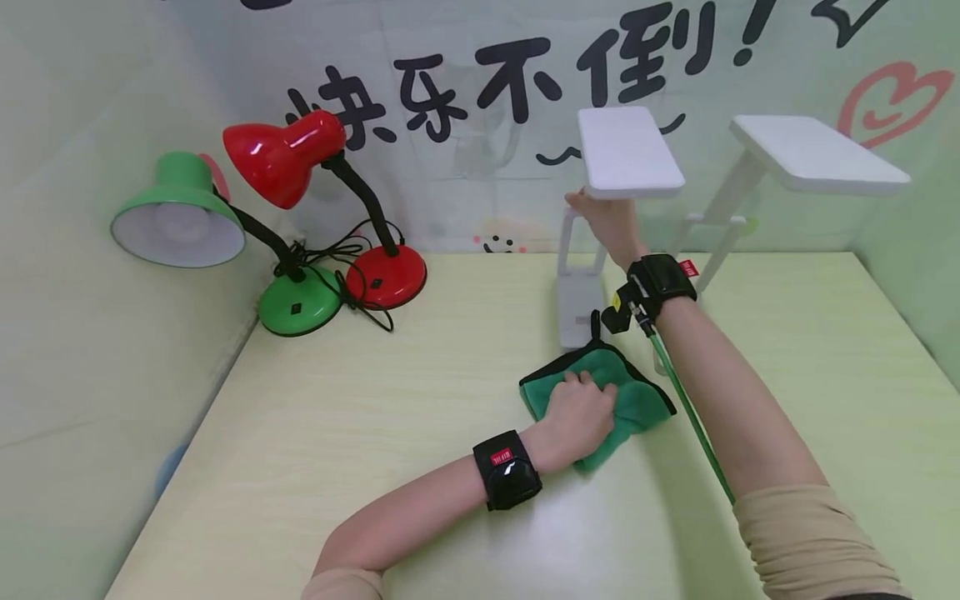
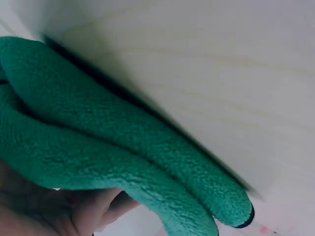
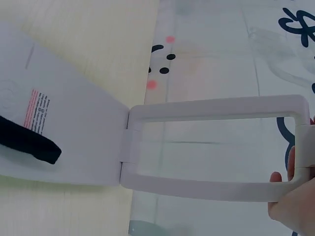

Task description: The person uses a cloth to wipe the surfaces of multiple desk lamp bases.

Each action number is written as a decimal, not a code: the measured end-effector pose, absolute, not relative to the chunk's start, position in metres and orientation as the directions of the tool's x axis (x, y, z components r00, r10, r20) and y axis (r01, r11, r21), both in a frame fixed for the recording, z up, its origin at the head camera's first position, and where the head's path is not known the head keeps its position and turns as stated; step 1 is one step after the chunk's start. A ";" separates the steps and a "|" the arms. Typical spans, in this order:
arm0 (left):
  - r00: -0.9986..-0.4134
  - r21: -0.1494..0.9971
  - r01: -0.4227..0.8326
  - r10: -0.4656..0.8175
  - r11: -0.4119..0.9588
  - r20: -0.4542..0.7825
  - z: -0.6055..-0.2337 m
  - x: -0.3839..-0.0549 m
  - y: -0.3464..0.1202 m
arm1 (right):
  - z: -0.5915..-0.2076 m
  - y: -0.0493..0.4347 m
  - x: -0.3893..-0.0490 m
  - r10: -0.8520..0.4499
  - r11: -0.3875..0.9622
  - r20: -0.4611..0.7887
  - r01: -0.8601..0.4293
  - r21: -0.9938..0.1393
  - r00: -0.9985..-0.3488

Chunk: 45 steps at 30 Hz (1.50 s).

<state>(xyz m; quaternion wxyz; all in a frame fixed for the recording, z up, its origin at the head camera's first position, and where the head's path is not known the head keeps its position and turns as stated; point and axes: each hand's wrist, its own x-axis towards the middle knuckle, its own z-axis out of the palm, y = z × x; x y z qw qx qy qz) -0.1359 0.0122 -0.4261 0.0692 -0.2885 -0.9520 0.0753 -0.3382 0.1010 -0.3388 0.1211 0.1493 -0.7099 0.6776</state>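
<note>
I judge I'm getting set to wipe: my left hand [image 1: 577, 412] lies curled on the cloth [image 1: 637, 392], bunching it against the table [image 1: 337, 433], while my right hand [image 1: 611, 225] grips the top of the near white lamp [image 1: 626, 154], its frame at twelve o'clock from the cloth. Next I'd need to lift the cloth up to the lamp while holding it steady. The cloth is green, fleecy, dark-edged and folded thick; the lamp is plain white, with a flat head on a hinged open frame.

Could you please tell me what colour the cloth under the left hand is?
The cloth is green with a dark edge, clearest in the head view.
</note>
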 end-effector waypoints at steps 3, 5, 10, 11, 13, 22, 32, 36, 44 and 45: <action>-0.829 -0.078 0.553 0.557 0.829 0.044 -0.424 -0.143 0.007 | -0.343 0.103 -0.339 -0.068 0.135 0.410 -0.416 -0.899 -0.909; -0.831 0.062 0.554 0.556 0.830 -0.025 -0.417 -0.150 -0.001 | -0.346 0.106 -0.333 -0.082 0.245 0.454 -0.459 -0.854 -0.887; -0.857 0.486 0.407 0.508 0.773 -0.090 -0.396 -0.178 -0.037 | -0.364 0.117 -0.298 -0.081 0.527 0.422 -0.399 -0.751 -0.903; -0.876 0.540 0.364 0.476 0.759 -0.079 -0.392 -0.186 -0.047 | -0.368 0.119 -0.288 -0.096 0.561 0.390 -0.373 -0.739 -0.916; -0.925 0.601 0.282 0.377 0.748 -0.036 -0.385 -0.201 -0.069 | -0.376 0.123 -0.266 -0.149 0.604 0.333 -0.352 -0.715 -0.931; -0.967 0.641 -0.005 -0.166 0.767 0.192 -0.344 -0.270 -0.179 | -0.403 0.133 -0.180 -0.541 0.687 0.156 -0.541 -0.486 -0.827; -0.885 0.722 -0.164 -0.424 0.672 0.194 -0.319 -0.302 -0.244 | -0.430 0.139 -0.163 -0.603 0.696 0.142 -0.604 -0.387 -0.785; -0.899 0.760 -0.168 -0.413 0.628 0.143 -0.313 -0.304 -0.258 | -0.435 0.141 -0.160 -0.604 0.699 0.152 -0.611 -0.371 -0.783; -0.935 0.884 -0.129 -0.353 0.449 0.043 -0.305 -0.314 -0.269 | -0.440 0.143 -0.158 -0.609 0.708 0.151 -0.620 -0.338 -0.779; -0.934 0.898 -0.129 -0.357 0.422 0.033 -0.304 -0.315 -0.268 | -0.440 0.143 -0.158 -0.609 0.709 0.152 -0.620 -0.335 -0.778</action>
